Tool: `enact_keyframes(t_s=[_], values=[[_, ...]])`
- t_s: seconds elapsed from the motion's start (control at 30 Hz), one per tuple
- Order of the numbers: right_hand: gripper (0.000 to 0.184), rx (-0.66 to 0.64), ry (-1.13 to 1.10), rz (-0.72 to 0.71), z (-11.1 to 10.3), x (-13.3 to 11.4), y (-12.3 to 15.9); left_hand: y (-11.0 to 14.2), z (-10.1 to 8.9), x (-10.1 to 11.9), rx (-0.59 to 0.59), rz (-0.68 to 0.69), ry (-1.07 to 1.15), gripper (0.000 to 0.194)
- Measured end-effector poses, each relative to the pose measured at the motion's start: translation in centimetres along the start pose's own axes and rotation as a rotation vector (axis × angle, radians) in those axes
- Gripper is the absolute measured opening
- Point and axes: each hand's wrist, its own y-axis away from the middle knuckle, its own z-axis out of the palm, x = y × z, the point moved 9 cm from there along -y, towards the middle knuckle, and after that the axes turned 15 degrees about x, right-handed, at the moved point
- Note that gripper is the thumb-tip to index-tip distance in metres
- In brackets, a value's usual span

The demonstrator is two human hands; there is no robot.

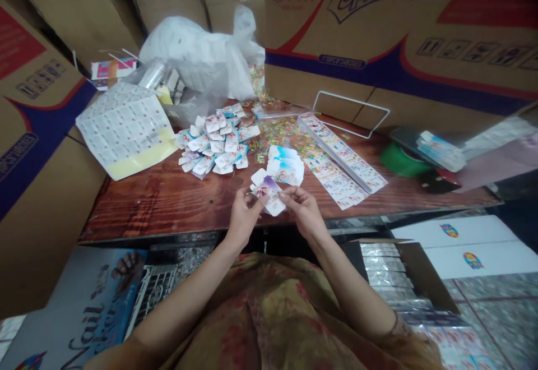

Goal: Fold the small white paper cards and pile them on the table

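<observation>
My left hand (244, 216) and my right hand (303, 208) both pinch a small white printed card (271, 193) over the near edge of the wooden table (168, 202). Their fingers are closed on it from either side. Just beyond the card lies a short stack of similar cards (286, 167) with blue tops. Farther back sits a loose heap of small cards (216, 146). Long printed sticker strips (340, 160) lie to the right of my hands.
A folded printed sheet (126, 129) lies at the left, a white plastic bag (202, 56) behind it. Large cardboard boxes (399, 39) wall the back and left. Green tape roll (401, 160) at right. An open box of packets (390, 274) stands below right.
</observation>
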Motion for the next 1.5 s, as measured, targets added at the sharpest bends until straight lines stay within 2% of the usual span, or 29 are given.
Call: enact_keyframes(t_s=[0.07, 0.1, 0.2, 0.27, 0.33, 0.47, 0.53, 0.6, 0.73, 0.83, 0.9, 1.0, 1.03, 1.07, 1.13, 1.2, 1.27, 1.33, 1.4, 1.5], values=[[0.027, 0.032, 0.131, -0.19, -0.3, -1.5, 0.5, 0.4, 0.8, 0.1, -0.1, 0.013, -0.033, 0.039], [0.023, 0.07, 0.231, -0.336, -0.5, -2.7, 0.9, 0.6, 1.1, 0.4, -0.146, 0.054, -0.055, 0.035], [0.019, 0.13, 0.586, -0.838, 0.3, -6.3, 3.2, 1.4, 1.4, 2.1, -0.227, 0.292, -0.194, 0.024], [0.021, 0.058, 0.769, -1.049, 1.8, -7.2, 4.5, 1.9, 1.7, 2.9, -0.262, 0.437, -0.362, 0.017], [0.019, 0.006, 0.845, -1.134, 2.5, -7.4, 4.9, 2.3, 1.9, 3.2, -0.298, 0.507, -0.526, 0.015], [0.011, -0.025, 0.821, -1.168, 2.6, -7.8, 5.1, 2.8, 2.3, 3.5, -0.358, 0.583, -0.698, 0.015], [0.012, -0.066, 0.801, -1.145, 2.6, -7.7, 5.2, 2.9, 2.3, 3.6, -0.367, 0.584, -0.694, 0.015], [0.015, -0.107, 0.783, -1.091, 2.6, -7.5, 5.4, 2.9, 2.4, 3.6, -0.404, 0.527, -0.592, 0.015], [0.016, -0.186, 0.721, -0.95, 2.7, -7.0, 5.5, 3.3, 3.4, 2.7, -0.528, 0.209, -0.253, 0.015], [0.015, -0.248, 0.692, -0.852, 2.8, -6.5, 5.2, 4.0, 4.3, 0.9, -0.633, 0.009, -0.265, 0.003], [0.015, -0.274, 0.677, -0.789, 2.8, -6.3, 5.0, 3.6, 4.2, 0.6, -0.593, 0.056, -0.365, 0.008], [0.014, -0.278, 0.621, -0.729, 2.5, -6.4, 5.0, 2.2, 3.3, 2.2, -0.394, 0.294, -0.467, 0.014], [0.013, -0.258, 0.582, -0.719, 2.2, -6.6, 5.0, 2.1, 3.2, 2.6, -0.365, 0.342, -0.46, 0.016], [0.01, -0.217, 0.532, -0.707, 1.8, -6.9, 5.0, 2.1, 3.2, 2.8, -0.371, 0.349, -0.426, 0.017], [0.007, -0.095, 0.407, -0.655, 0.6, -7.4, 4.8, 2.4, 3.5, 2.8, -0.436, 0.274, -0.304, 0.023], [0.024, -0.022, 0.271, -0.51, -0.3, -7.0, 4.1, 2.9, 3.8, 2.7, -0.502, 0.177, -0.194, 0.032], [0.034, -0.088, 0.148, -0.266, -0.1, -5.4, 3.3, 3.3, 4.0, 2.5, -0.54, 0.131, -0.157, 0.039], [0.034, -0.198, 0.044, 0.007, 0.7, -3.4, 2.8, 3.5, 4.2, 2.6, -0.546, 0.168, -0.203, 0.04], [0.034, -0.246, -0.026, 0.203, 1.1, -1.9, 2.6, 3.3, 3.9, 2.9, -0.476, 0.271, -0.282, 0.041], [0.035, -0.187, -0.088, 0.297, 0.8, -0.8, 1.9, 2.9, 3.0, 3.5, -0.329, 0.331, -0.254, 0.047]])
